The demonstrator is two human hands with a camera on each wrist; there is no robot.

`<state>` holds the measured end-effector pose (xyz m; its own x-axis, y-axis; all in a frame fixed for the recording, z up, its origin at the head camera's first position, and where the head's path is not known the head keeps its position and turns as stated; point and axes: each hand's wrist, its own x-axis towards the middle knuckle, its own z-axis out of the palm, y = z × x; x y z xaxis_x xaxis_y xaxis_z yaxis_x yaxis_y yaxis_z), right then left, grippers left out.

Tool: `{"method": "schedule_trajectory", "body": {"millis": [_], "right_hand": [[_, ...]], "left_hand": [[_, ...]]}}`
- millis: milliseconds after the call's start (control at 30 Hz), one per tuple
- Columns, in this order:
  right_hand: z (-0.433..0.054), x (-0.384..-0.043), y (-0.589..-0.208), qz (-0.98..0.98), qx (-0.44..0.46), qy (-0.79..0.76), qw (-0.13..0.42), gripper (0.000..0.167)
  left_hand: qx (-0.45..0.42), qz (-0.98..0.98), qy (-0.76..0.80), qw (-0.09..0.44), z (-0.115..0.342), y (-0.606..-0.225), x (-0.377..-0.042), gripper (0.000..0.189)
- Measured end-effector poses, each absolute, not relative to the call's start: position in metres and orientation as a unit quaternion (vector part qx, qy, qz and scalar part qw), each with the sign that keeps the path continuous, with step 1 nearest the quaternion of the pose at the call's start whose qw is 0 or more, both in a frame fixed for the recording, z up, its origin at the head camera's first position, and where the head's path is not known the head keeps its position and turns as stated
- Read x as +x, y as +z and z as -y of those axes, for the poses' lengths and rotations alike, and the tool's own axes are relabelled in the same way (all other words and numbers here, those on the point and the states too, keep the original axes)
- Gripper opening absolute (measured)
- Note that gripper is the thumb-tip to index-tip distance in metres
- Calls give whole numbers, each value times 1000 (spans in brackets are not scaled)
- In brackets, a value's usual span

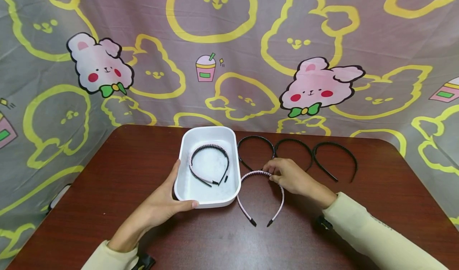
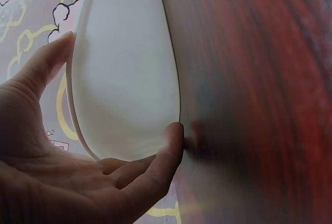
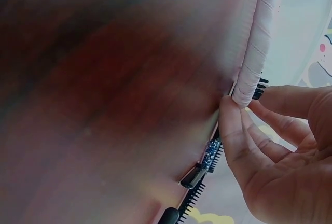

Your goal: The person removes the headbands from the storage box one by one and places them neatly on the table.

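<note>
A white rectangular tray [image 1: 211, 198] stands left of the table's middle, and the left hand [image 1: 161, 204] grips its near left corner. In the left wrist view the thumb lies along one side of the tray [image 2: 124, 68] and the fingers curl against the other. Inside the tray are overlapping headbands [image 1: 209, 147], one black and toothed, one pale. Just right of the tray, the right hand [image 1: 290, 177] pinches the top of a pale pink wrapped headband [image 1: 255, 172]. Thumb and fingertips meet on that pink headband [image 3: 257, 47] in the right wrist view; black teeth show on its inner side.
Three black headbands lie in a row behind the right hand: one beside the tray [image 1: 255, 137], a middle one [image 1: 294, 140] and a right one [image 1: 337, 143]. The brown table [image 1: 229, 246] ends at a patterned curtain [image 1: 236, 98].
</note>
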<state>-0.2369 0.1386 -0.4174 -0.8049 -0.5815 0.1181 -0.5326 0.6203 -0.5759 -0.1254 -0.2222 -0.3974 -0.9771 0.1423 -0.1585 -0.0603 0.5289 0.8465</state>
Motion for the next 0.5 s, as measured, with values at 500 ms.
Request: {"method": "schedule_trajectory", "body": {"millis": [500], "right_hand": [[-141,-240,-419,-897,-303,-317,58,19]], "left_hand": [[19,-871,478,108,222,-397,-126,134]]}}
